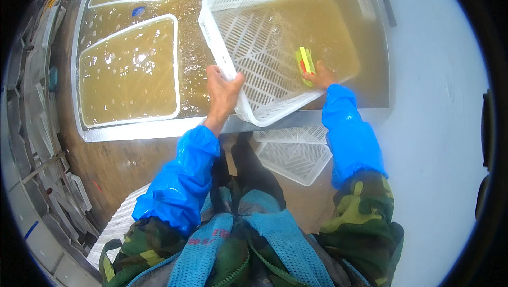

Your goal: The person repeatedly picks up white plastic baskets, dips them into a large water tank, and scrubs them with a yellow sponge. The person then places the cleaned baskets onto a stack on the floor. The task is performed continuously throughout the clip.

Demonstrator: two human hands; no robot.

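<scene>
Left hand grips the white crate; right hand clamps a yellow-green object inside.

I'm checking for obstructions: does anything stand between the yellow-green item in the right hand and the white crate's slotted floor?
No solid object shows between them. Murky water covers the right part of the white crate, beside the yellow-green item and right hand. Whether the item touches the slotted floor, I cannot tell.

Head-worn fisheye view — steeply downward, near
</scene>
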